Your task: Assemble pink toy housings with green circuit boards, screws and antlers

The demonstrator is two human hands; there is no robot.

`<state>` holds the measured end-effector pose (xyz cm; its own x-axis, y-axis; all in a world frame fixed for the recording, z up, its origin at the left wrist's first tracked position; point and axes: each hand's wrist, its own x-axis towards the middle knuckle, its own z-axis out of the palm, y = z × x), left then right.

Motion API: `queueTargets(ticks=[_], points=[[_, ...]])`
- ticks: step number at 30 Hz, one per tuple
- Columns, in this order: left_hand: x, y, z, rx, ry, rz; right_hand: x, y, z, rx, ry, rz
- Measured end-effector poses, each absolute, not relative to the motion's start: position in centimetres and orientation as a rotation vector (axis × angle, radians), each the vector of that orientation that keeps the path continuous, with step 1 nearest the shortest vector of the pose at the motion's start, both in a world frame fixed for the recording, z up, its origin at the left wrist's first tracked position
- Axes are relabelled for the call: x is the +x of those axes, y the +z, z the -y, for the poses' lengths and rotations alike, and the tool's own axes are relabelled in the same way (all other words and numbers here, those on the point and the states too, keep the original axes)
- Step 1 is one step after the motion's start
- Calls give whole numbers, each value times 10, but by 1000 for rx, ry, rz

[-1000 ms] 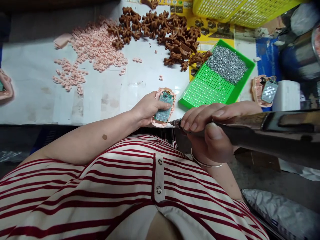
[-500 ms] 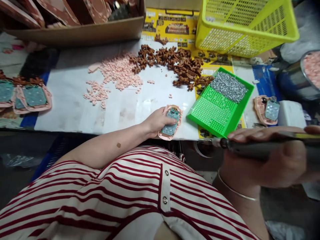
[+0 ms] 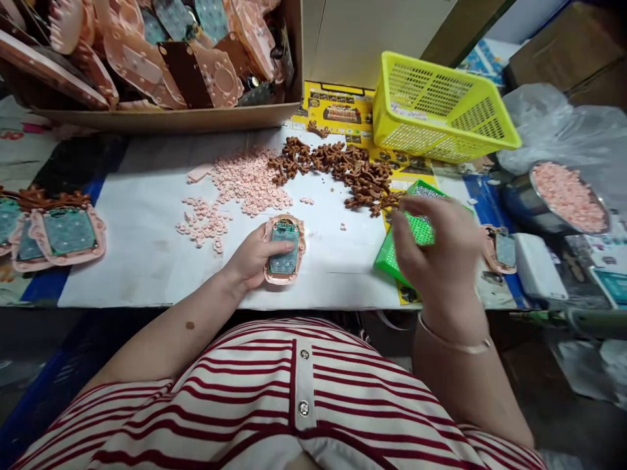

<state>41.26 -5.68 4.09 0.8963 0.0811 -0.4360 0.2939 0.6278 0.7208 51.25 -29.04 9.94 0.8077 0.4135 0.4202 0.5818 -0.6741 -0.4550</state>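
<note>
My left hand (image 3: 252,258) is closed on a pink toy shell with a green circuit board (image 3: 285,249), holding it flat on the white table sheet (image 3: 147,215). My right hand (image 3: 435,251) hovers empty above the green tray (image 3: 392,258), fingers apart and slightly blurred. A silver bangle circles that wrist. The green tray holds a heap of small metal screws, mostly hidden behind my right hand. The electric screwdriver (image 3: 582,320) hangs at the right, below the table edge, apart from both hands.
Piles of small pink parts (image 3: 245,176) and brown parts (image 3: 347,166) lie at the back. A yellow basket (image 3: 435,108), a cardboard box of shells (image 3: 147,59), finished units (image 3: 63,235) at left, a metal bowl of pink parts (image 3: 563,192) and a white block (image 3: 536,264) surround the work spot.
My right hand has let go of the screwdriver and risen over the green tray. The left hand slid the pink shell leftward on the sheet. The view has tilted up.
</note>
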Motion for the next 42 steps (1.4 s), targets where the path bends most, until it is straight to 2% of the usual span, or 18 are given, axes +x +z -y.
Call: queueTargets(ticks=[4, 7, 10, 14, 18, 23, 29, 34, 37, 39, 42], points=[[410, 38, 54, 860, -173, -460, 568, 78, 247, -3032, -212, 701], [410, 37, 54, 853, -204, -441, 594, 66, 235, -3137, -99, 741], [409, 37, 55, 844, -233, -429, 611, 62, 241, -2993, -104, 633], [408, 38, 55, 821, -260, -421, 623, 59, 253, -2377, -183, 284], [409, 38, 55, 778, -244, -390, 608, 54, 252, -1740, 61, 101], [409, 37, 55, 692, -218, -343, 560, 41, 235, -1359, 189, 83], [410, 34, 56, 644, -194, -280, 506, 16, 221, -1290, 403, 253], [409, 32, 55, 801, -98, -265, 496, 22, 230, -1274, 629, 256], [408, 33, 56, 900, -128, -202, 502, 26, 238, -1428, 717, 327], [407, 33, 56, 927, -139, -198, 507, 24, 242, -1602, 673, 396], [408, 33, 55, 910, -118, -240, 512, 19, 244, -1680, 391, 294]])
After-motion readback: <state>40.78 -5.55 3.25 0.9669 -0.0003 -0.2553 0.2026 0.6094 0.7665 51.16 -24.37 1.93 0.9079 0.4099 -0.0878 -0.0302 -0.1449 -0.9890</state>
